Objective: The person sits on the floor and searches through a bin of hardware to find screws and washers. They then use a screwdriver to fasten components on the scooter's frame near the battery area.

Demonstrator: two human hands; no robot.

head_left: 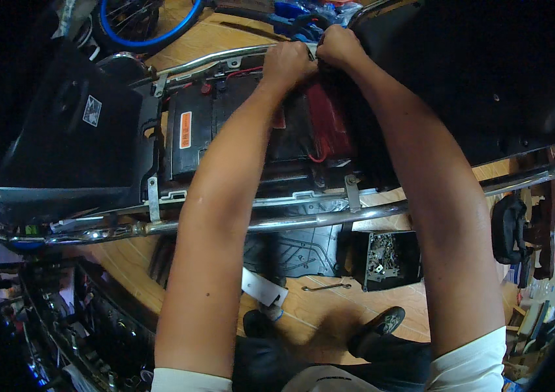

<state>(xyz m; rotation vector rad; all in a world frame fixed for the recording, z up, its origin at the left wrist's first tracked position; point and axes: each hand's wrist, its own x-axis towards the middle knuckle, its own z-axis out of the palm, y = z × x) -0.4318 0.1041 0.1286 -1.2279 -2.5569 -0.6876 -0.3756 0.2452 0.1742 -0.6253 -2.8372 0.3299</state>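
Observation:
Both my arms reach across a chrome-tubed vehicle frame to its far rail. My left hand is closed at that rail, knuckles up. Close beside it, my right hand is also closed, and what the fingers of either hand grip is hidden. Below my hands a black battery-like block with an orange label sits in the frame's bay, partly covered by my left forearm. Red wires run over it, and a dark red block lies at its right end.
A black plastic cover is on the left, a large black panel on the right. Beneath lie an open box of small hardware, a wrench and a white plate. A blue-rimmed wheel stands beyond.

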